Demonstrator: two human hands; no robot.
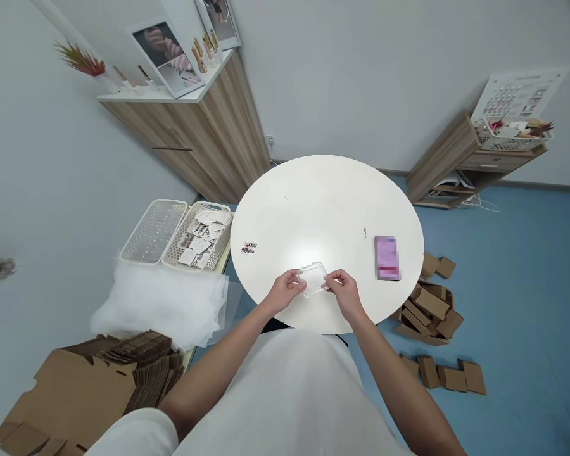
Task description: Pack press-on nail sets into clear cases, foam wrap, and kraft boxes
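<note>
A small clear plastic case (313,278) is held between both hands above the near part of the round white table (313,202). My left hand (285,290) pinches its left side, and my right hand (342,290) pinches its right side. Toward the table's left edge lies a small cluster of dark and reddish pieces (248,247). A purple packet (387,258), blurred by pixels, rests at the right. One tiny dark item (365,232) is on the table left of the packet.
Left of the table are a basket of clear cases (154,231), a basket of white cards (199,237), translucent bags (156,301) and stacked flat cardboard (85,392). Small brown boxes (430,310) sit on the floor at right. Cabinets (209,120) stand behind.
</note>
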